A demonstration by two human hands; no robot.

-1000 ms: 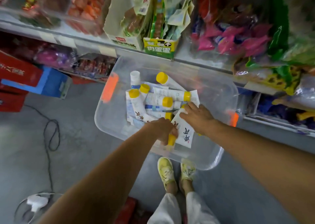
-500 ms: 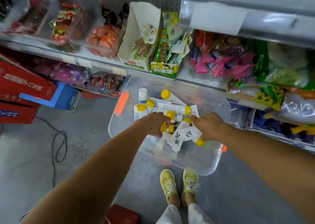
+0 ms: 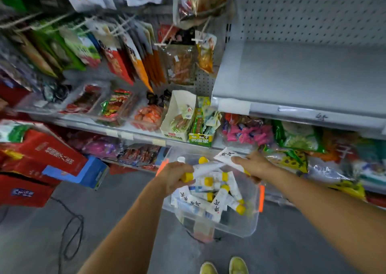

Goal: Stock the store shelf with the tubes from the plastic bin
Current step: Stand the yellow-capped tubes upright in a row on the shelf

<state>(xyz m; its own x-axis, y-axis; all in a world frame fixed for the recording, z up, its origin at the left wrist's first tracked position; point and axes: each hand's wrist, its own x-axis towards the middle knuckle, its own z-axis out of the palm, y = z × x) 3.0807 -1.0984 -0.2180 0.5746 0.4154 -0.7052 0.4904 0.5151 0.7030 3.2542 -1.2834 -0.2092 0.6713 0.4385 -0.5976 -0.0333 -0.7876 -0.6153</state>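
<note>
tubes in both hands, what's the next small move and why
Probably lift both hands up and right to the grey shelf: the left hand and right hand each grip tubes above the plastic bin, and that shelf has open space.

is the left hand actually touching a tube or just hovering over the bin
Touching. The head view shows the left hand with its fingers curled round a yellow-capped tube, held above the plastic bin.
</note>
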